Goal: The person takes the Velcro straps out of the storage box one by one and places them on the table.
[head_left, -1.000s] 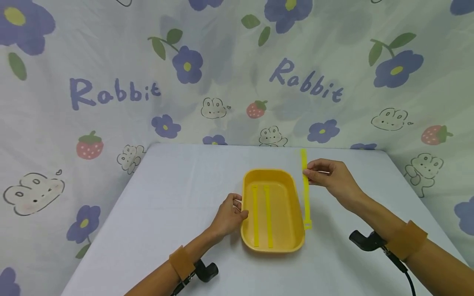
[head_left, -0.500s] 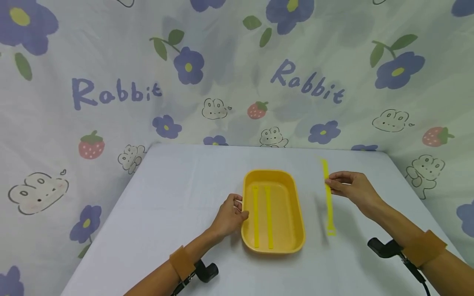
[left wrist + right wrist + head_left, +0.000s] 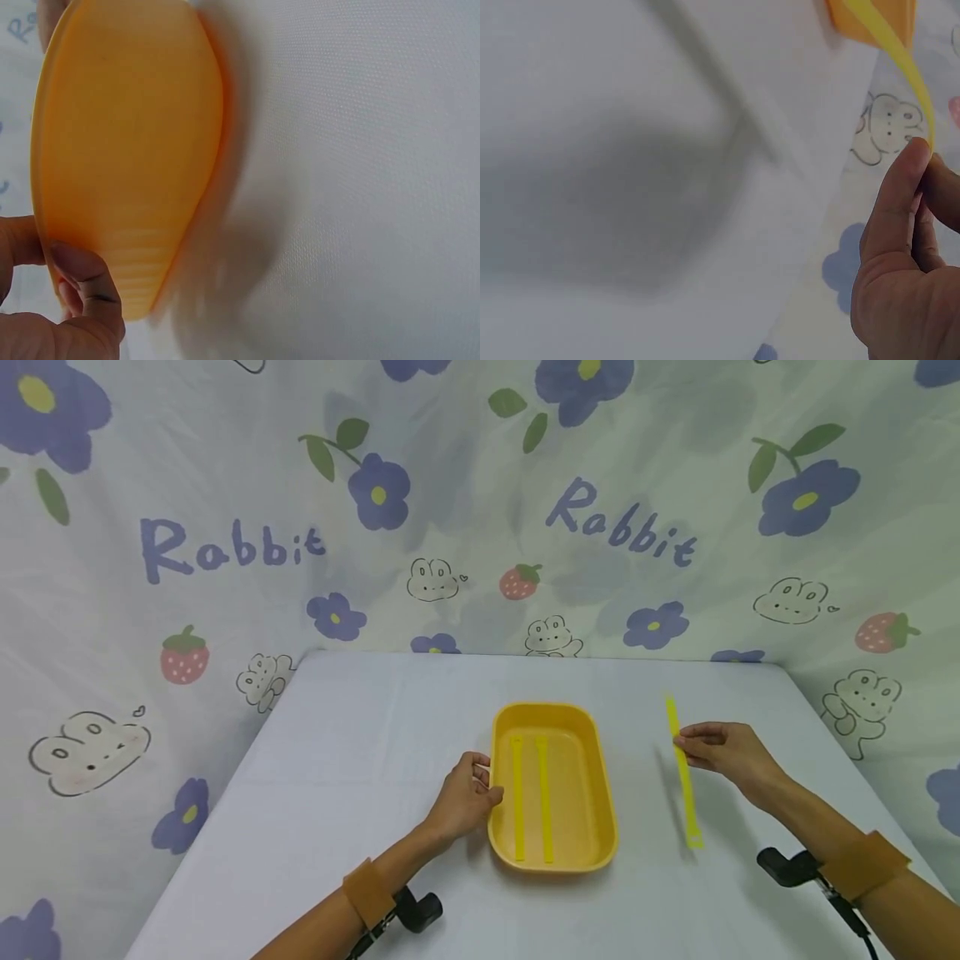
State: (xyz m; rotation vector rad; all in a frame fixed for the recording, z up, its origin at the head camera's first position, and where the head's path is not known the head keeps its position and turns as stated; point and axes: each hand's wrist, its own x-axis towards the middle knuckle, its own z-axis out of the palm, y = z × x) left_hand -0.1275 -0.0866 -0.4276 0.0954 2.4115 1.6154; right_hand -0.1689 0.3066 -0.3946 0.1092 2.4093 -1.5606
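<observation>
A yellow-orange tray (image 3: 581,810) sits on the white table, and my left hand (image 3: 459,797) pinches its left rim, thumb over the edge. Two flat yellow strips lie lengthwise inside it, a left strip (image 3: 518,802) and a right strip (image 3: 545,802). To the right of the tray, my right hand (image 3: 731,756) pinches a third yellow strip (image 3: 684,785) between thumb and fingers, above the table. This strip's near end has a small slot. In the right wrist view the held strip (image 3: 900,56) bends in a curve from the fingertips.
The white table (image 3: 360,735) ends at a printed curtain (image 3: 465,485) with rabbits, flowers and strawberries. Wrist cameras on straps sit on both forearms, with a cable at the right wrist camera (image 3: 787,867).
My right hand has moved right and nearer, carrying the yellow strip away from the tray's right rim, its far end now tilted left. My left hand and the tray have stayed in place.
</observation>
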